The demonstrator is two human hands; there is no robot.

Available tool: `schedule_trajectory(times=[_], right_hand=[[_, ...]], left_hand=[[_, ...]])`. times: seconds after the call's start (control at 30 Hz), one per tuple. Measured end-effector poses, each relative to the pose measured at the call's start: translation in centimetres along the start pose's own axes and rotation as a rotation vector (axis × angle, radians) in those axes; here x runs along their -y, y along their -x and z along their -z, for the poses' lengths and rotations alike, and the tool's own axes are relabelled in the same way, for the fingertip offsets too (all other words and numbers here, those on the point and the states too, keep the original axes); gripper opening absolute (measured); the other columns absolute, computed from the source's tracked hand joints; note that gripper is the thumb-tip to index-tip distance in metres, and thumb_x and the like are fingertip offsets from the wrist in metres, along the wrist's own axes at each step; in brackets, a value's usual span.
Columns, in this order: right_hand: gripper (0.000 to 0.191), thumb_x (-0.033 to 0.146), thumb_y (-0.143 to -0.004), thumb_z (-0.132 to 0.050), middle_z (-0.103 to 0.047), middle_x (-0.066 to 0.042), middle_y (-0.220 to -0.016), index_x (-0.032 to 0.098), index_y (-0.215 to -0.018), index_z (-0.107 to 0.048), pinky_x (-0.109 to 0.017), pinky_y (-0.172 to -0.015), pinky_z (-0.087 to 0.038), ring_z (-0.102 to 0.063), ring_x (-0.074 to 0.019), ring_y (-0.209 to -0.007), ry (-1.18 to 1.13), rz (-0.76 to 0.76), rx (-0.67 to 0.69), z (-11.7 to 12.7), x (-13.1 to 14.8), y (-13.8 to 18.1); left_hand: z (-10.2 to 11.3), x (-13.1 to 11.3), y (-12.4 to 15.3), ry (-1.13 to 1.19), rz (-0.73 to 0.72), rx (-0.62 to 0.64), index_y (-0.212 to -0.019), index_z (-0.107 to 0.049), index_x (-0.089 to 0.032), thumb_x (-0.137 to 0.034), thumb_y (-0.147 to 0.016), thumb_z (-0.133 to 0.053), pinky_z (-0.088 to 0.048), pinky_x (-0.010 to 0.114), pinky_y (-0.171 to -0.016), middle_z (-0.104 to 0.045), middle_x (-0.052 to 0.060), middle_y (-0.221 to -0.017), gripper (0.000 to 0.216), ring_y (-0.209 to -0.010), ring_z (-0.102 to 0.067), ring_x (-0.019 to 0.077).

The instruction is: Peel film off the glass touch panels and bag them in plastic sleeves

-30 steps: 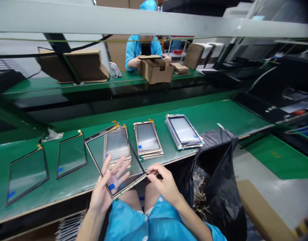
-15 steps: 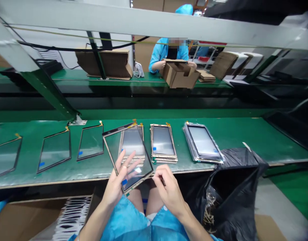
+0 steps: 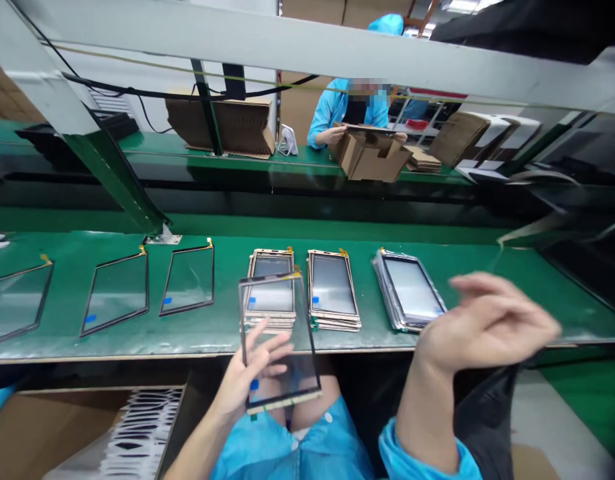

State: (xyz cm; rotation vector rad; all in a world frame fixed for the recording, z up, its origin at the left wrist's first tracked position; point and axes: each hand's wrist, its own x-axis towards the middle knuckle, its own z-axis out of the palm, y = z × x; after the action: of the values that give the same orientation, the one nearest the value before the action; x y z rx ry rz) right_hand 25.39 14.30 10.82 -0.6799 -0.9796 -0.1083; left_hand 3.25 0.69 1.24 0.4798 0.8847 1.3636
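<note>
My left hand (image 3: pixel 245 373) holds a clear touch screen panel (image 3: pixel 300 353) by its left side, with the fingers spread behind the glass. The panel has a dark frame, a blue tab near its lower left corner and a pale strip along its bottom edge. My right hand (image 3: pixel 487 327) is raised at the right, apart from the panel, its fingers curled and blurred. Whatever it may pinch is unclear. A blurred pale strip (image 3: pixel 532 228) shows above it. Beyond the held panel are two stacks of panels, the left stack (image 3: pixel 272 287) and the middle stack (image 3: pixel 333 287).
Single panels (image 3: pixel 187 280) lie at the left of the green bench (image 3: pixel 227 337). A wrapped panel stack (image 3: pixel 407 287) is at the right, near a black bag (image 3: pixel 487 420). A box of white pieces (image 3: pixel 137 433) stands below left. Across the bench, a co-worker handles a cardboard box (image 3: pixel 372 157).
My right hand has left the panel's lower right corner and swung up to the right. The panel, in my left hand, has turned more upright and moved slightly right and down.
</note>
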Motion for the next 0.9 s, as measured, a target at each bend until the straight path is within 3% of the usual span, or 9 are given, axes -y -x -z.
schedule_trajectory(times=[0.07,0.13,0.2,0.27,0.33,0.63,0.9], right_hand=[[0.01,0.019,-0.089,-0.057,-0.058,0.0,-0.069,0.019,-0.081,-0.052,-0.028,-0.063,-0.048,-0.059,-0.0156,-0.064,0.038,-0.242,0.444,3.3,0.3,3.4],[0.001,0.018,-0.087,-0.058,-0.058,-0.001,-0.075,0.018,-0.086,-0.058,-0.026,-0.059,-0.048,-0.058,-0.0145,-0.063,0.028,-0.507,0.831,5.9,1.4,7.8],[0.005,0.02,-0.087,-0.056,-0.056,-0.001,-0.077,0.019,-0.09,-0.06,-0.025,-0.058,-0.048,-0.056,-0.0137,-0.063,-0.055,-0.71,0.969,7.2,2.6,11.6],[0.006,0.022,-0.088,-0.055,-0.053,-0.001,-0.078,0.019,-0.091,-0.06,-0.025,-0.06,-0.048,-0.055,-0.0135,-0.064,-0.114,-0.822,0.926,7.5,3.3,13.6],[0.005,0.021,-0.087,-0.056,-0.052,-0.001,-0.078,0.019,-0.09,-0.059,-0.024,-0.06,-0.047,-0.054,-0.0136,-0.066,-0.119,-0.836,0.866,7.1,3.4,14.0],[0.011,0.01,-0.087,-0.055,-0.055,-0.001,-0.081,0.02,-0.087,-0.059,-0.023,-0.065,-0.044,-0.055,-0.014,-0.074,-0.092,-0.628,0.922,6.6,3.7,12.3],[0.011,0.01,-0.089,-0.053,-0.053,-0.001,-0.079,0.02,-0.084,-0.055,-0.025,-0.066,-0.043,-0.054,-0.0147,-0.074,-0.073,-0.551,0.91,6.7,3.8,11.7]], left_hand=[[-0.3,-1.3,-0.3,0.008,-0.076,-0.067,-0.14,-0.038,-0.024,-0.029,-0.083,-0.066,-0.056,0.03,-0.078,-0.065,0.013,-0.121,0.064,-0.107,-0.064,0.0264],[-0.6,-2.2,-0.7,0.016,-0.157,-0.099,-0.139,-0.038,-0.026,-0.028,-0.083,-0.066,-0.056,0.03,-0.079,-0.065,0.012,-0.121,0.062,-0.107,-0.064,0.0258],[-1.0,-2.6,-0.8,0.021,-0.22,-0.113,-0.136,-0.041,-0.029,-0.027,-0.083,-0.067,-0.056,0.029,-0.078,-0.067,0.009,-0.119,0.059,-0.107,-0.064,0.0247],[-1.3,-2.7,-0.7,0.018,-0.248,-0.114,-0.132,-0.046,-0.033,-0.027,-0.083,-0.067,-0.057,0.029,-0.079,-0.067,0.007,-0.119,0.054,-0.107,-0.064,0.0237],[-1.5,-2.6,-0.3,0.005,-0.259,-0.106,-0.128,-0.049,-0.035,-0.027,-0.084,-0.066,-0.057,0.029,-0.079,-0.068,0.005,-0.117,0.048,-0.106,-0.064,0.0228],[-2.8,-2.2,1.0,-0.077,-0.368,-0.04,-0.124,-0.055,-0.038,-0.024,-0.088,-0.06,-0.057,0.031,-0.082,-0.069,0.004,-0.115,0.039,-0.105,-0.065,0.0221],[-3.3,-2.2,1.8,-0.168,-0.478,0.041,-0.126,-0.053,-0.04,-0.019,-0.093,-0.05,-0.056,0.033,-0.085,-0.068,0.005,-0.117,0.039,-0.108,-0.064,0.0215]])
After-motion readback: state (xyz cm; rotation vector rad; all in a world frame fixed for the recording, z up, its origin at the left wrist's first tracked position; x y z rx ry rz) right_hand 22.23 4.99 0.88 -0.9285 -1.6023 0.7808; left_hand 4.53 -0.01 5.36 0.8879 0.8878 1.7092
